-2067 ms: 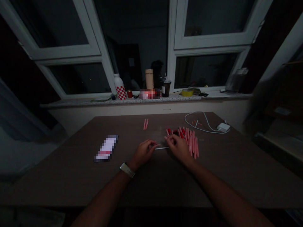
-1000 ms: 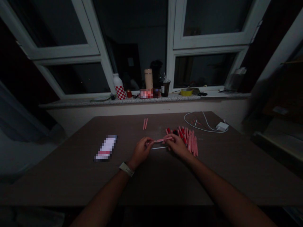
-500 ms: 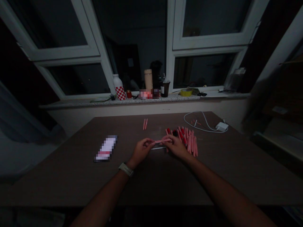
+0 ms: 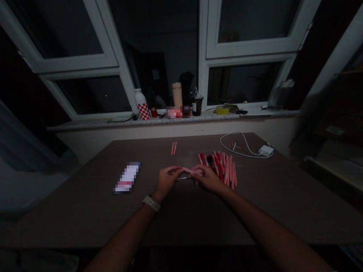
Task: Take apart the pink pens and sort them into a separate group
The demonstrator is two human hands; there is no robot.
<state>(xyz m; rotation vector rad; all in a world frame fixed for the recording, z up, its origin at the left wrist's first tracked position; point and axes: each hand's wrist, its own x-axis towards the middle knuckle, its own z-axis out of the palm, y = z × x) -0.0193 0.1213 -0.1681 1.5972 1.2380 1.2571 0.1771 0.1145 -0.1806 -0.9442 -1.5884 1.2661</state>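
Observation:
Between my hands, above the table, is a slim pink pen [image 4: 187, 170]. My left hand [image 4: 166, 183] pinches its left end with thumb and fingertips. At the other end my right hand [image 4: 210, 179] has its fingers closed round it, hiding part of it. Just beneath lies a thin whitish stick [image 4: 185, 178], perhaps a refill, partly covered by my fingers. A pile of pink and red pens [image 4: 229, 172] sits right beside my right hand. Two pink pens [image 4: 174, 148] lie side by side farther back.
A phone [image 4: 127, 178] lies on the brown table [image 4: 93, 211] at the left. At the back right are a white charger [image 4: 266, 151] with its looped cable and several tiny pink pieces. Bottles, a cup [image 4: 197, 105] and yellow tape [image 4: 222, 110] line the windowsill.
The pink pen has gone from nearly level to slanting down toward my right hand. Both hands shifted slightly, and less of the whitish stick shows beneath them.

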